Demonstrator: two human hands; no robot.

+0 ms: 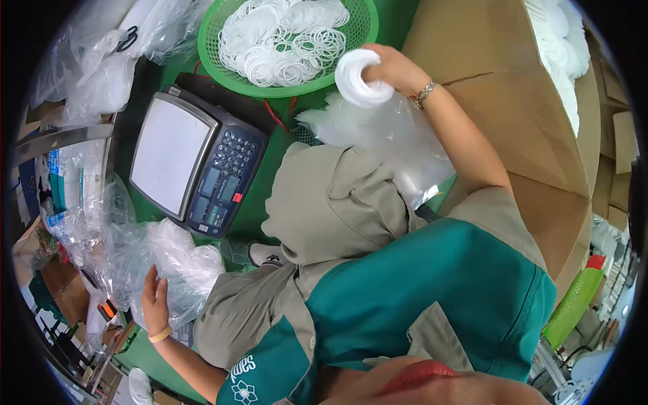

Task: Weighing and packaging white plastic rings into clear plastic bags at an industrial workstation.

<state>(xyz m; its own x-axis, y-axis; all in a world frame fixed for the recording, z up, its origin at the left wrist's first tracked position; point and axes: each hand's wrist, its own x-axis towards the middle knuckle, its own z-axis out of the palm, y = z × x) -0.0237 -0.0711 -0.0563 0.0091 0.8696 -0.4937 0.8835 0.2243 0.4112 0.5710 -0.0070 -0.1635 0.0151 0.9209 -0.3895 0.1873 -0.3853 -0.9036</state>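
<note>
Right hand [397,70], nearer round green plastic basket [368,28], grips white ring-shaped bundle [350,81] basket-side, fingers curled; left hand [156,305], fingers parted, apparently empty

Up and to the right of the scale [196,162], the view's top edge crops the green basket [362,30], and we lose the fingertips of the right hand [397,69] inside a blurred white bundle [349,82]. We cannot read the scale's small displays [229,187].
</note>
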